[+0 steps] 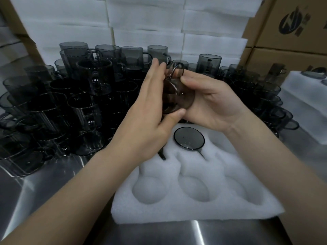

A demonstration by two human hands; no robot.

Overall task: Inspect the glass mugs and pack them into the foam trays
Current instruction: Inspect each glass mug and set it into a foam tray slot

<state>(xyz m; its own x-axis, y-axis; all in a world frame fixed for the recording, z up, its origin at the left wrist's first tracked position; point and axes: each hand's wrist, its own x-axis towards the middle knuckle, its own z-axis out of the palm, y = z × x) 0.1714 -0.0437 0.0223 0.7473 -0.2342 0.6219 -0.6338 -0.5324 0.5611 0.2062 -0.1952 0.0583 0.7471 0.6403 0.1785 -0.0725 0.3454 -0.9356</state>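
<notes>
On the surface [53,188] at lower centre lies the foam tray [194,211], its empty pockets directly below the mug [177,96], which is tipped handle-up at mid-frame, clamped between left hand [150,112] and right hand [214,103].

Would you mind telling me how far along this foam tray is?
Done: one packed mug sits in the back row of the foam tray; another handle shows beside it. In hand: left hand and right hand hold a glass mug for inspection. Left: three front pockets empty, many loose mugs waiting on the steel table.
</notes>
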